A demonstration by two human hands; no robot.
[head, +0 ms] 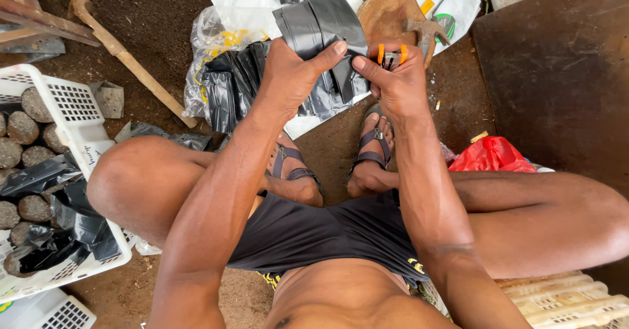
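Black plastic bag [324,31] pinched between left hand [291,73], right hand [393,80]

Two hands up front — left hand [291,73] and right hand [396,80] — sharing one folded black plastic bag [324,31]. One orange-handled tool [391,55] in the right. Two sandals [373,142]. One white crate [72,116] holding roughly nine soil plugs [23,127] — some hidden under black plastic. One red bag [491,155]. One wooden-handled tool [124,57] on the ground.
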